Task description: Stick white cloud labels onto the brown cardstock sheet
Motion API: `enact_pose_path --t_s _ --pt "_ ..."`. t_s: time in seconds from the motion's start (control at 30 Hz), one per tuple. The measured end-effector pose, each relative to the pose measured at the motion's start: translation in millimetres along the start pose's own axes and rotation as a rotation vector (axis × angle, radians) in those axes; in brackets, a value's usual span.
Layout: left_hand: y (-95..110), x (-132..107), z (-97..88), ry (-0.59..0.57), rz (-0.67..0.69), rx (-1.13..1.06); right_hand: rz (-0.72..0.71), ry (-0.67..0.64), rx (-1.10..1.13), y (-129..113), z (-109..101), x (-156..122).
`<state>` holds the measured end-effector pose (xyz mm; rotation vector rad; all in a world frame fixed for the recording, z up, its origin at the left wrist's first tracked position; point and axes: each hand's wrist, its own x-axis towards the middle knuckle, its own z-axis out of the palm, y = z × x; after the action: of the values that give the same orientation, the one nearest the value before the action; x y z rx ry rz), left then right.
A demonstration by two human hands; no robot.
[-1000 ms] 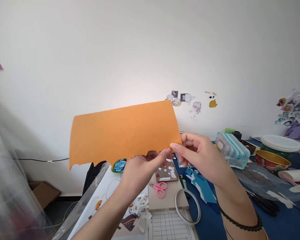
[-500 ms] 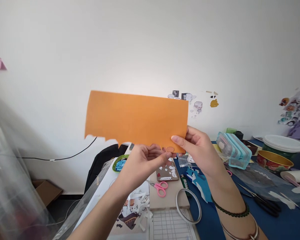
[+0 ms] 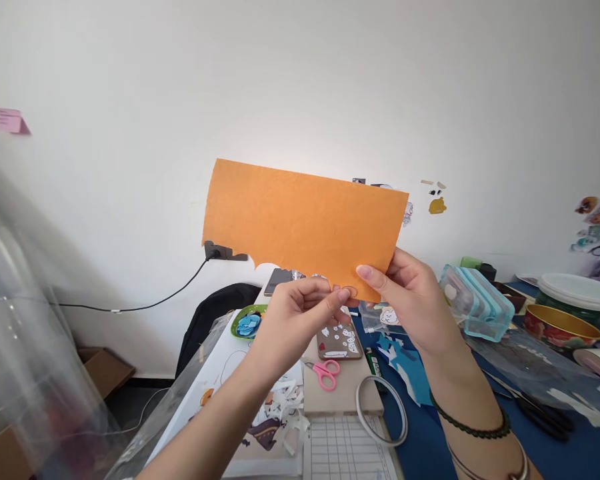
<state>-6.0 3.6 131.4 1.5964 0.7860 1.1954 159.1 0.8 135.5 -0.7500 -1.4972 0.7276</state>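
Observation:
A sheet of orange paper (image 3: 305, 217) is held up in front of me, its lower edge cut into an uneven, scalloped line. My right hand (image 3: 413, 300) grips its lower right corner, thumb flat on the near face. At the bottom edge, beside a small outlined oval, my left hand (image 3: 305, 310) pinches the paper between thumb and fingers. Below the hands, pink-handled scissors (image 3: 327, 375) lie on a beige board, near a brown phone case (image 3: 339, 341) with white stickers. A pale ring of tape (image 3: 381, 410) rests just right of them.
White paper scraps (image 3: 285, 407) lie on a printed picture. A green dish (image 3: 247, 323) holds blue pieces. Blue cut pieces (image 3: 405, 370), black scissors (image 3: 543, 410), a clear-and-teal case (image 3: 480, 303) and a gold-rimmed tin (image 3: 563, 323) are on the blue table at right. A black cable (image 3: 130, 310) runs along the wall.
The orange paper has tilted, its left end rising, and sits further right in view. The left fingers have closed more firmly on its lower edge. The camera view has shifted slightly left.

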Motion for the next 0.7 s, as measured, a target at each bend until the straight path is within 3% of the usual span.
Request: enact_pose_path --t_s 0.7 --pt "-6.7 1.3 5.0 0.036 0.028 -0.127 -0.027 0.030 -0.038 1.0 1.6 -0.7"
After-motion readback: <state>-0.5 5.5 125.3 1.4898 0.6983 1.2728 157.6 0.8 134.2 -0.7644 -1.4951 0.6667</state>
